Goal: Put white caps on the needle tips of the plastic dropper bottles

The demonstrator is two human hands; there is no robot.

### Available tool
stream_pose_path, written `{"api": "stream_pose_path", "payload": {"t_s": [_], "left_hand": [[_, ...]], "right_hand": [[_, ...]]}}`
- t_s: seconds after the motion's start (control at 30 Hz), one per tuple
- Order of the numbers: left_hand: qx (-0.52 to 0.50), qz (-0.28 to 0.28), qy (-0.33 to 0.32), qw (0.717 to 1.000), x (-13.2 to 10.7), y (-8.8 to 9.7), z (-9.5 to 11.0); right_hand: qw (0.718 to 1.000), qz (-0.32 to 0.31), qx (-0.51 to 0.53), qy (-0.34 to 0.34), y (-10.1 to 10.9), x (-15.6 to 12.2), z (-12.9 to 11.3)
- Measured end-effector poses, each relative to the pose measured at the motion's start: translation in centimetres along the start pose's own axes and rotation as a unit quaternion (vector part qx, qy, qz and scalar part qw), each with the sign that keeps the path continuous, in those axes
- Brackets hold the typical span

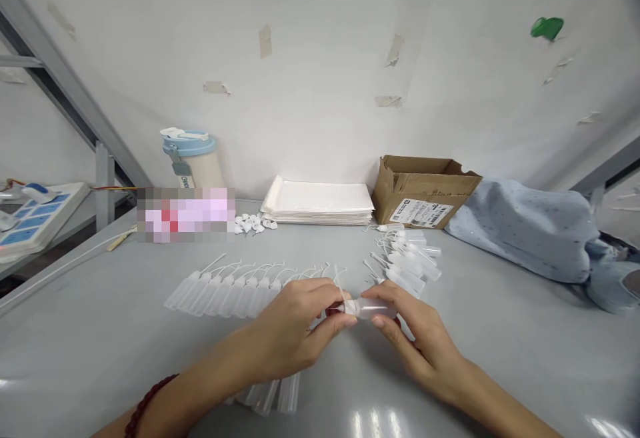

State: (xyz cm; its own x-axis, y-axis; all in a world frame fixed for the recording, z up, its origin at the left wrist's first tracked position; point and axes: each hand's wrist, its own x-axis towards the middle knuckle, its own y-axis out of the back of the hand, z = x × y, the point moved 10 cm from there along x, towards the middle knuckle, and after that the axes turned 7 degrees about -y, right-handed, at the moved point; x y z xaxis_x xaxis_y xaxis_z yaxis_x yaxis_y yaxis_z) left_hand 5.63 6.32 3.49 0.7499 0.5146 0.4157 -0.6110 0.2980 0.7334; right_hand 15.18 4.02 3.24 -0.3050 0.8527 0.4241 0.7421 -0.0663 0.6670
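Between my two hands lies a small translucent plastic bottle (376, 309), held sideways above the table. Its white cap (350, 307), with a thin strap sticking up, is pinched by the fingers of my left hand (307, 318). My right hand (417, 331) grips the bottle's body between thumb and fingers. Behind my left hand, a row of capped bottles (220, 293) lies side by side, straps pointing away. Several more bottles (287, 395) lie partly hidden under my left forearm. Past my right hand is a loose pile of capped bottles (407, 265).
White caps (253, 223) sit in a small heap at the back. Along the wall stand a blue-lidded tumbler (193, 158), a stack of white padded envelopes (320, 203) and an open cardboard box (425, 191). Light blue cloth (525, 231) lies at the right. A blurred pink item (200, 215) is at the left.
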Motion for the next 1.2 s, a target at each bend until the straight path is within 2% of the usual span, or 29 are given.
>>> {"api": "stream_pose_path", "payload": {"t_s": [0.13,0.3,0.37,0.47,0.53,0.6,0.67,0.73,0.77,0.9,0.97,1.07,1.13,1.2], "left_hand": [[0.045,0.007,-0.050,0.998,-0.1,-0.4,0.5],[0.162,-0.003,-0.110,0.981,-0.3,-1.3,1.4],[0.232,-0.001,-0.144,0.962,-0.4,-1.5,2.3],[0.319,0.007,-0.216,0.923,-0.8,-1.8,4.2],[0.352,0.013,-0.254,0.901,-1.1,-2.0,5.1],[0.358,0.024,-0.266,0.895,-1.2,-1.8,5.5],[0.326,0.040,-0.259,0.908,-1.1,-1.3,5.4],[0.265,0.057,-0.230,0.935,-0.8,-0.4,4.8],[0.232,0.062,-0.210,0.948,-0.6,-0.1,4.3],[0.140,0.046,-0.142,0.979,-0.2,0.2,2.6],[0.111,0.033,-0.132,0.984,-0.2,-0.1,2.3],[0.084,0.030,-0.109,0.990,-0.2,-0.4,1.6],[0.078,0.030,-0.092,0.992,-0.2,-0.5,1.1],[0.082,0.028,-0.087,0.992,-0.2,-0.6,0.9]], "right_hand": [[1.000,0.002,0.019,-0.023,-0.3,0.0,0.6],[0.982,-0.056,0.104,-0.149,-1.7,-0.2,2.9],[0.962,-0.092,0.154,-0.204,-2.5,-0.3,4.0],[0.916,-0.159,0.244,-0.274,-4.0,-0.7,5.3],[0.880,-0.189,0.308,-0.308,-4.9,-1.0,5.9],[0.846,-0.205,0.366,-0.329,-5.5,-1.2,6.1],[0.820,-0.213,0.404,-0.345,-5.9,-1.5,6.0],[0.817,-0.208,0.412,-0.347,-5.8,-1.5,5.8],[0.829,-0.200,0.397,-0.339,-5.6,-1.3,5.7],[0.912,-0.171,0.266,-0.261,-3.9,-0.4,4.8],[0.925,-0.175,0.240,-0.236,-3.6,-0.2,4.3],[0.903,-0.206,0.283,-0.251,-4.3,-0.5,4.1],[0.866,-0.228,0.342,-0.284,-5.2,-1.0,4.3],[0.815,-0.247,0.413,-0.323,-6.2,-1.6,4.5]]}}
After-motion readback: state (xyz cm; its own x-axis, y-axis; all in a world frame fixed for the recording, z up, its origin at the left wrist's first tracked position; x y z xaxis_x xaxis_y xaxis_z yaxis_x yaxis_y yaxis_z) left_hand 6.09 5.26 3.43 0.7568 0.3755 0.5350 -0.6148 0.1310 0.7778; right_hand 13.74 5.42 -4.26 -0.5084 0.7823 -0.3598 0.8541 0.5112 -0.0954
